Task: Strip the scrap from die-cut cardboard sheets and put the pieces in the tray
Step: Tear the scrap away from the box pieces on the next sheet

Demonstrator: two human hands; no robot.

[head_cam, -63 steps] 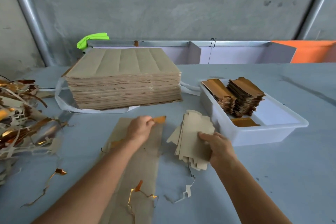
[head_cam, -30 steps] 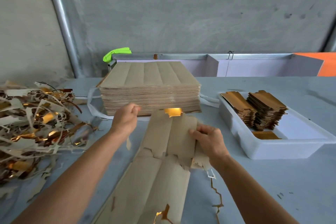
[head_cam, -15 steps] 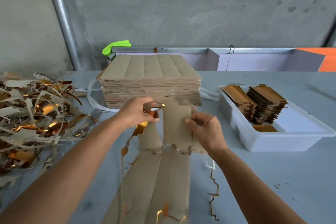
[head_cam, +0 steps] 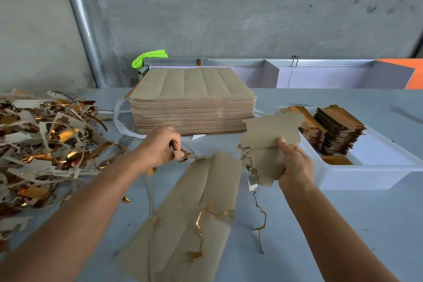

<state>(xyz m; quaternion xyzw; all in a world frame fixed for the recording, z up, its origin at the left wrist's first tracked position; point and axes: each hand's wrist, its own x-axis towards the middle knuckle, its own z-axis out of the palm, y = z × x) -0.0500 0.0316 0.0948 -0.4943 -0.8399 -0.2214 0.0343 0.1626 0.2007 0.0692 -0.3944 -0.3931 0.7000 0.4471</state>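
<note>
A partly stripped die-cut sheet (head_cam: 192,217) lies on the table in front of me, brown side up, with gold scrap edges curling off it. My left hand (head_cam: 160,149) pinches a thin scrap strip (head_cam: 183,158) at the sheet's far end. My right hand (head_cam: 294,163) grips a small bundle of cut pieces (head_cam: 267,144) lifted off the table, just left of the white tray (head_cam: 366,176). Two stacks of gold-faced pieces (head_cam: 332,130) stand in the tray.
A tall stack of uncut sheets (head_cam: 192,103) sits at the back centre. A heap of scrap strips (head_cam: 43,144) covers the table's left side. Loose scrap threads (head_cam: 259,220) lie right of the sheet. A grey wall and pipe stand behind.
My right hand has pulled the bundle of pieces off the sheet and moved it right toward the tray. My left hand now holds a scrap strip at the sheet's torn far edge.
</note>
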